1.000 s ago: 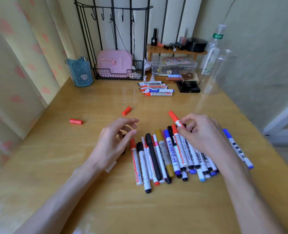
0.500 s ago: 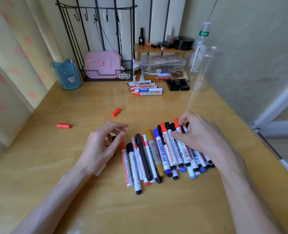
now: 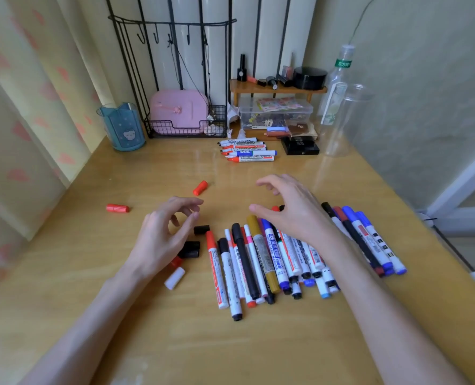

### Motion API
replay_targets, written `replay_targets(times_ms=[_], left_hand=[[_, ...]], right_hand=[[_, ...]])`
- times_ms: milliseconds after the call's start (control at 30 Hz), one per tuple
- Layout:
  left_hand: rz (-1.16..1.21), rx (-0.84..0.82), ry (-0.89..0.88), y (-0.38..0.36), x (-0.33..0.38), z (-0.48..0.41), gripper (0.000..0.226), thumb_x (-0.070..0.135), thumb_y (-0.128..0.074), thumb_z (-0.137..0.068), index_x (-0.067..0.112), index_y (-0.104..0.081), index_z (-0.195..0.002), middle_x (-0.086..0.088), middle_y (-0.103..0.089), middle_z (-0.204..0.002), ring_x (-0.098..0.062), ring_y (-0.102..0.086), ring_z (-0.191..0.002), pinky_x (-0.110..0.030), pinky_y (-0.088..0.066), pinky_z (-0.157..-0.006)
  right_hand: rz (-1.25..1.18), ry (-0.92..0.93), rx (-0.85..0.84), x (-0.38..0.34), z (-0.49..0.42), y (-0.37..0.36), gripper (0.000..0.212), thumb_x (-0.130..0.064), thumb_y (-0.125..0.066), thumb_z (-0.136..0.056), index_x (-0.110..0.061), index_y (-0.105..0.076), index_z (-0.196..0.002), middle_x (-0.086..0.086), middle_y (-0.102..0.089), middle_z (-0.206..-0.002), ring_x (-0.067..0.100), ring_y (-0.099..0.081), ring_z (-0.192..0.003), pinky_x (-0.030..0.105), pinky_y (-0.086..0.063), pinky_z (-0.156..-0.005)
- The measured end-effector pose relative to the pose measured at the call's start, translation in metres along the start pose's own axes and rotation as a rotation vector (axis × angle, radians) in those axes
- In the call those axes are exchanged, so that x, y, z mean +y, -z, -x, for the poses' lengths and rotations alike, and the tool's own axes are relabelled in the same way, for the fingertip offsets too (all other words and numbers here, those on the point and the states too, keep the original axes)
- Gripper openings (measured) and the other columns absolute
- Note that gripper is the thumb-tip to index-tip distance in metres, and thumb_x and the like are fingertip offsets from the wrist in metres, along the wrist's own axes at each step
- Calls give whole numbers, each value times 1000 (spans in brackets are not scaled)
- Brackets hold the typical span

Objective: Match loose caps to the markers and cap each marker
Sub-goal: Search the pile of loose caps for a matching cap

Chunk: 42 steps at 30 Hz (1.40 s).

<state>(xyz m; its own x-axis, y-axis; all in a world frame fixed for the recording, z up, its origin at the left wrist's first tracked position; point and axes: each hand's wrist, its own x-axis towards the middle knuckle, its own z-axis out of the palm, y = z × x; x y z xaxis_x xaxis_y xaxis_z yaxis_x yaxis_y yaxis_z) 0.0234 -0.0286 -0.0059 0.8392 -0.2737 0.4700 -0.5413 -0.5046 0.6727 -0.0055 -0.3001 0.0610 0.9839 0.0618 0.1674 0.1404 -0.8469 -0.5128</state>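
Red-capped marker gone from its fingers, the right hand (image 3: pixel 291 207) now hovers spread and empty over the capped markers (image 3: pixel 261 259). The left hand (image 3: pixel 164 232), loosely curled and holding nothing, hangs above the black caps (image 3: pixel 191 247); likely one marker is finished and the next cap is being chosen.

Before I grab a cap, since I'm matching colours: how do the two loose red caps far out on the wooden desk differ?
The red cap nearer the curtain lies almost crosswise; the red cap nearer the far markers lies diagonally. The first sits farther left of the left hand; the second just beyond it. Both are loose and untouched.

A blue cup (image 3: pixel 122 128) stands at eleven o'clock, beside a wire rack (image 3: pixel 175 79) holding a pink case (image 3: pixel 178 111).
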Motion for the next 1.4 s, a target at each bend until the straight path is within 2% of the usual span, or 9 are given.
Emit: replay_targets(times_ms=[100, 300, 433, 667, 833, 1000, 1100, 1233, 1400], left_hand=[[-22, 25, 20, 7, -9, -2, 25, 17, -66, -101, 22, -71, -125, 11, -71, -107, -16, -67, -104, -37, -54, -83], [-75, 82, 36, 19, -19, -5, 24, 17, -66, -101, 21, -72, -124, 10, -70, -110, -10, -66, -105, -27, -52, -86], [-94, 80, 44, 19, -24, -7, 24, 17, -66, -101, 22, -72, -124, 9, -69, -110, -9, -65, -105, -24, -51, -86], [-114, 66, 50, 22, -31, -7, 25, 19, -65, -102, 23, -71, -125, 11, -68, -113, -9, -65, -106, -25, -51, -85], [-114, 60, 44, 22, -32, -7, 25, 18, -65, -102, 21, -71, -125, 9, -68, -112, -9, -65, -106, -20, -50, -85], [-92, 62, 65, 28, -30, -8, 24, 16, -66, -101, 22, -71, -124, 10, -69, -110, -11, -66, -105, -18, -49, -82], [-96, -37, 104, 39, -32, -8, 21, 18, -68, -100, 23, -73, -119, 14, -71, -107, -10, -67, -101, -17, -48, -76], [-114, -210, 174, 53, -34, -4, 10, 30, -77, -93, 27, -75, -103, 11, -74, -96, -10, -67, -93, -12, -45, -73], [-232, -359, 217, 52, -30, 0, 18, 49, -81, -85, 32, -76, -87, 14, -72, -84, -6, -66, -84, -28, -56, -74]], right_hand=[[34, 35, -58, -12, -24, -2, 58, -49, -73, -93, -33, -52, -145, -7, -46, -150, 16, -41, -143, 46, -35, -119], [135, 16, -116, 1, -101, -21, 70, -45, -75, -92, -27, -45, -153, 3, -37, -161, 23, -33, -151, 42, -27, -121], [230, -39, -56, 23, -147, -34, 72, -32, -75, -95, -22, -40, -157, 7, -36, -164, 29, -31, -153, 54, -21, -124], [384, -69, -49, 44, -182, -47, 65, -26, -76, -93, -27, -48, -152, 6, -50, -155, 30, -42, -143, 53, -25, -117], [404, -50, 25, 48, -187, -52, 37, -22, -78, -91, -23, -70, -128, 9, -67, -130, 30, -57, -119, 44, -33, -102], [412, -13, 78, 42, -177, -42, 41, -28, -77, -92, -22, -69, -132, 10, -69, -130, 32, -60, -119, 45, -35, -104], [404, 28, 100, 30, -164, -30, 41, -28, -74, -95, -22, -67, -135, 10, -71, -127, 30, -61, -116, 45, -36, -102], [351, 145, 110, 7, -130, -18, 40, -30, -70, -98, -24, -65, -137, 7, -72, -124, 28, -63, -116, 46, -37, -105], [174, 279, 87, -4, -66, -18, 32, -26, -66, -101, -26, -69, -133, -3, -65, -102, 22, -57, -106, 39, -35, -96]])
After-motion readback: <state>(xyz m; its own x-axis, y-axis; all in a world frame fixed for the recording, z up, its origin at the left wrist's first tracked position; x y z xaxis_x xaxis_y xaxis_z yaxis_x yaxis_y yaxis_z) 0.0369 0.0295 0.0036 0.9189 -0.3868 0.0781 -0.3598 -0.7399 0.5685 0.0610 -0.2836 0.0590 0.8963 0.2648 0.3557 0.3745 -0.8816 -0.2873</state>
